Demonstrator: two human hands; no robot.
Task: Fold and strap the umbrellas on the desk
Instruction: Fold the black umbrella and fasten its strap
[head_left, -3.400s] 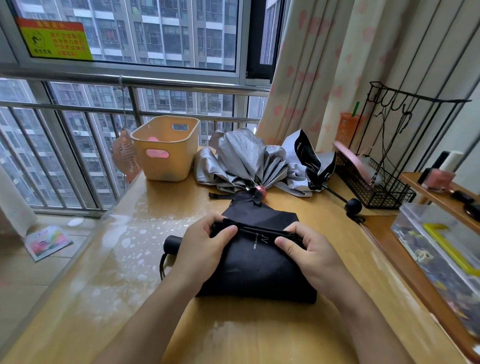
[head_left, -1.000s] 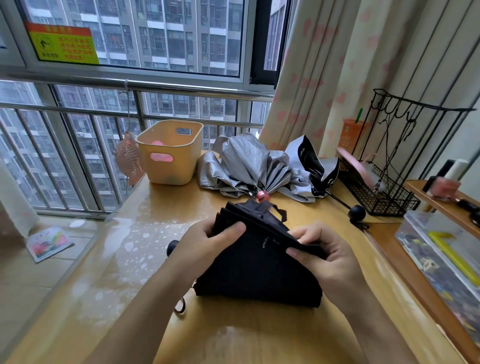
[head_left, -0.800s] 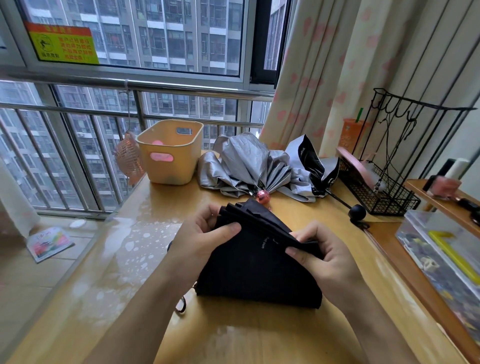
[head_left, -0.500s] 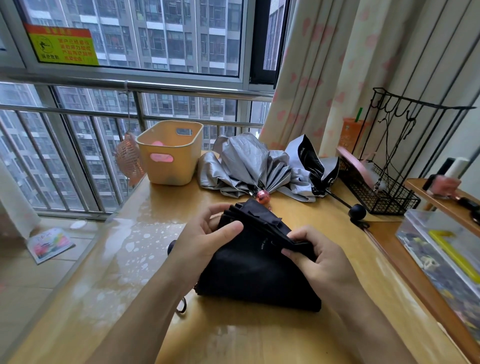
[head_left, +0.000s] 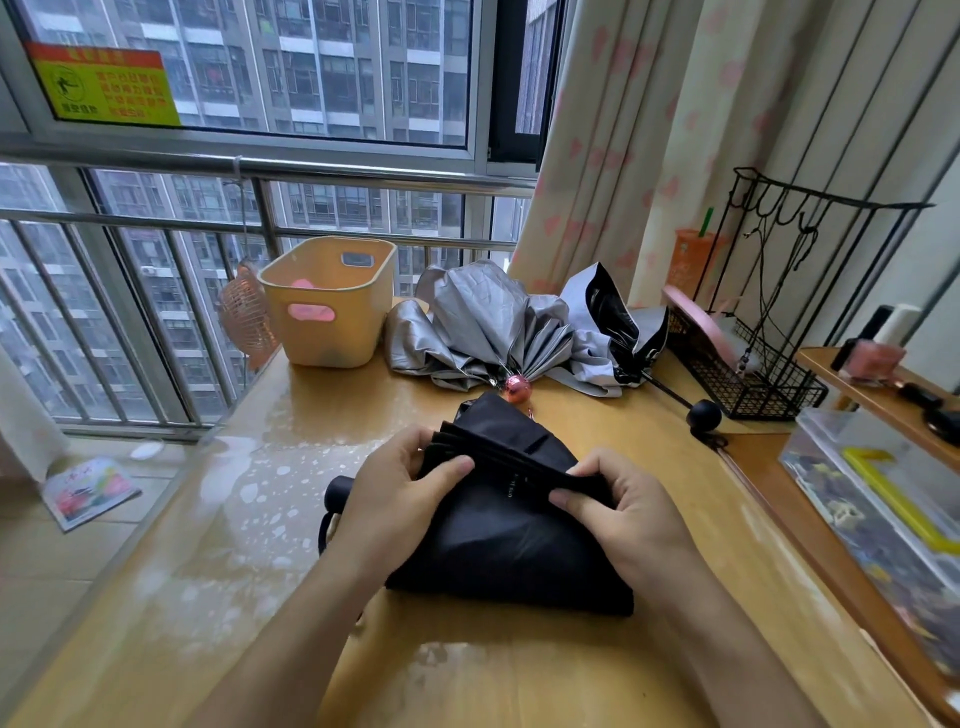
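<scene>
On the desk (head_left: 467, 675), left hand (head_left: 400, 499) and right hand (head_left: 628, 514) around the black umbrella (head_left: 498, 540) (silver umbrella (head_left: 483, 322) behind)

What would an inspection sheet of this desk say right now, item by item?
Surface: wooden desk, glossy, with pale speckles on its left part.
Job's things: black umbrella lies at the front, canopy gathered in pleats, no strap seen round it; silver umbrella lies crumpled and loose behind it.
Clutter: yellow basket with a small fan beside it; wire rack and clear box at the right.
Hands: left hand and right hand each pinch the black umbrella's pleats.
Cables: nothing seen.
Surroundings: window railing behind the desk, curtain at the right, booklet on the floor at the left.
</scene>
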